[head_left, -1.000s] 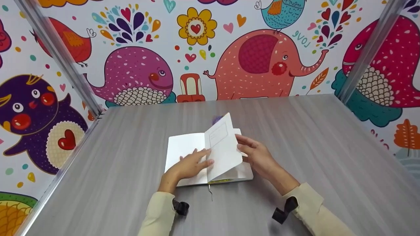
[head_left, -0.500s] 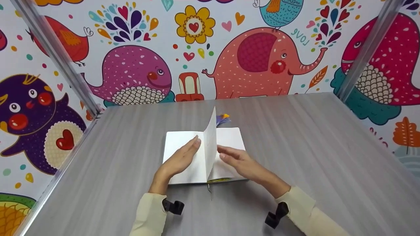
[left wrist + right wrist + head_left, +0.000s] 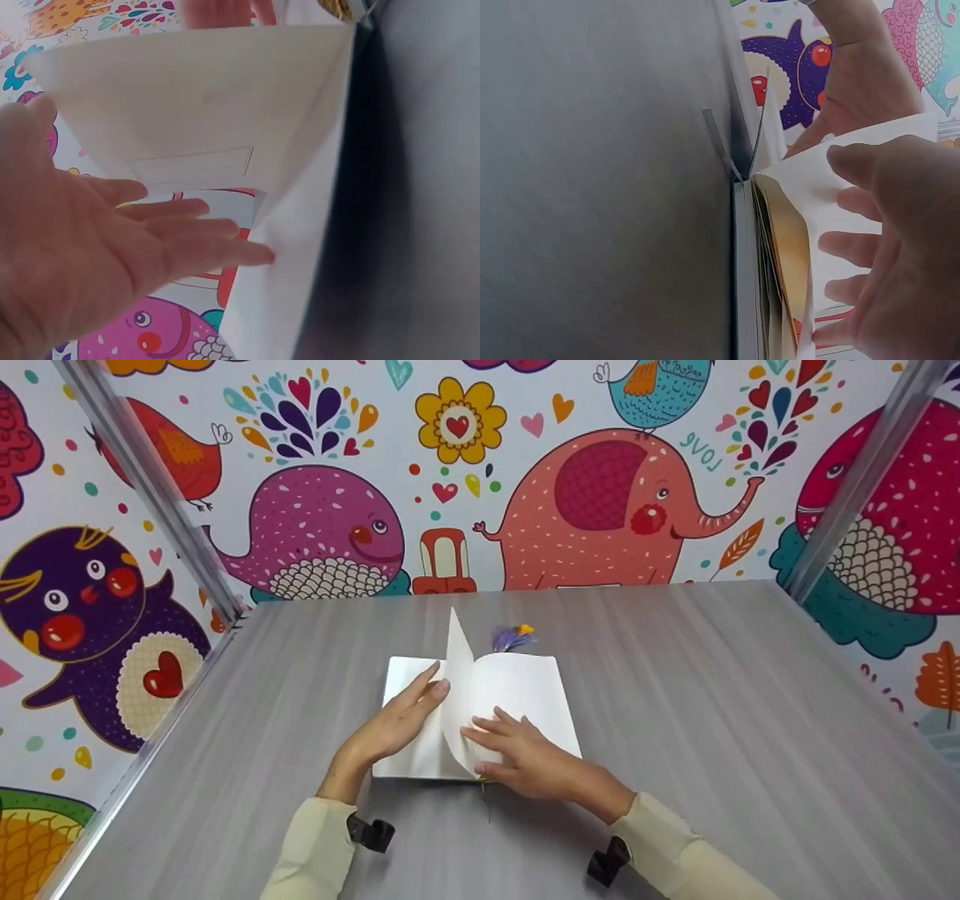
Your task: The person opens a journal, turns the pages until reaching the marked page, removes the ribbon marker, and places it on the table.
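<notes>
A white-paged notebook (image 3: 525, 682) lies spread on the table, one leaf (image 3: 459, 690) standing up from the spine and leaning left. My left hand (image 3: 394, 727) is over the left page, fingers extended together beside the raised leaf. From the other side my right hand (image 3: 532, 765) reaches across the right page, its spread fingertips at the base of that leaf. In the left wrist view a printed rectangle (image 3: 191, 165) shows on the leaf, and the palm faces it. The right wrist view shows yellowish inner sheets (image 3: 787, 240) under the upper pages.
A thin ribbon marker (image 3: 716, 139) trails from the spine at the notebook's near edge. Behind the notebook lies a purple fluffy item with a yellow tip (image 3: 511, 639). The grey wood-grain table (image 3: 712, 697) is bounded by patterned walls (image 3: 450, 510) with metal corner posts.
The raised leaf has swung from the right side, through upright, to lean left. My right hand has followed it leftward over the right page; my left hand has drawn back left off the leaf.
</notes>
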### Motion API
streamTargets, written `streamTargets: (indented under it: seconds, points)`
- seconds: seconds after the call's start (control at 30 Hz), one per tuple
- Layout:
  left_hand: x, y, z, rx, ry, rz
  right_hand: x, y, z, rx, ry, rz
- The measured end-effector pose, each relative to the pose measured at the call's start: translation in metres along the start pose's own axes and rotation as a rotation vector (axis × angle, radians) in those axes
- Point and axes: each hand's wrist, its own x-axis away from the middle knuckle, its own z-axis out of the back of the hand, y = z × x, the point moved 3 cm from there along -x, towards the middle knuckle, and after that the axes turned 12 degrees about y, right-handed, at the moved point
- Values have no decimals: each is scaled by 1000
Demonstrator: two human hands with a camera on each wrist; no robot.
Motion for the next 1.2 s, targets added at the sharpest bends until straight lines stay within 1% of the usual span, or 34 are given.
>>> streamTargets:
  seconds: [0.1, 0.2, 0.23, 0.3, 0.4, 0.53, 0.73, 0.87, 0.97, 1.07, 1.13, 1.2]
  points:
    - [0, 0, 8, 4, 9, 0, 4, 2, -3, 44, -32, -14]
    - [0, -1, 16, -17, 30, -28, 7, 4, -4, 68, -61, -16]
    - [0, -1, 19, -42, 40, -35, 8, 5, -4, 70, -70, -14]
    - [1, -2, 23, -108, 36, -57, 10, 6, -3, 71, -85, -15]
    - [4, -4, 25, -241, 8, -56, 12, 9, -1, 76, -101, -10]
    - [8, -8, 26, -364, -19, -50, 16, 12, 0, 94, -127, 9]
    - [13, -17, 19, -444, -18, -77, 22, 18, 6, 106, -187, 0]
    - [19, -26, 11, -502, -15, -40, 24, 21, 12, 108, -201, 16]
    - [21, -30, 1, -555, -32, -26, 27, 25, 18, 108, -202, 30]
    - [20, -31, -12, -595, -49, -27, 31, 30, 23, 103, -198, 29]
    - [19, -30, -19, -612, -48, -25, 32, 32, 25, 96, -196, 29]
    - [18, -29, -23, -616, -49, -6, 34, 35, 25, 86, -192, 28]
